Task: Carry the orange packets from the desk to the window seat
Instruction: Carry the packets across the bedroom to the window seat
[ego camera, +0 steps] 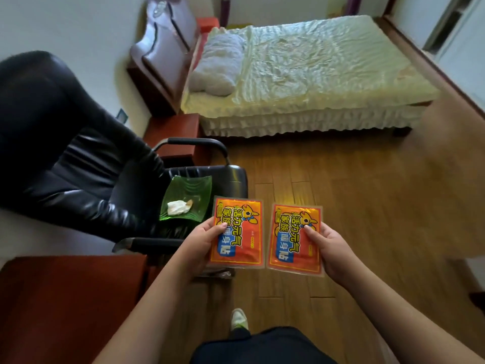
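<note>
Two orange packets with blue and yellow print are held side by side over the wooden floor. My left hand [203, 239] grips the left orange packet [240, 227] by its left edge, thumb on top. My right hand [329, 246] grips the right orange packet [294, 248] by its right edge. Under the left packet the edge of another packet or wrapper shows. The red-brown desk [65, 298] lies at the lower left. The window seat is not in view.
A black leather office chair [78, 164] stands to the left, with a green glass dish [194, 190] holding a crumpled tissue on its seat. A bed [301, 74] with a cream cover stands ahead. A red bedside cabinet [173, 130] stands beside it. Wooden floor [367, 193] stretches to the right.
</note>
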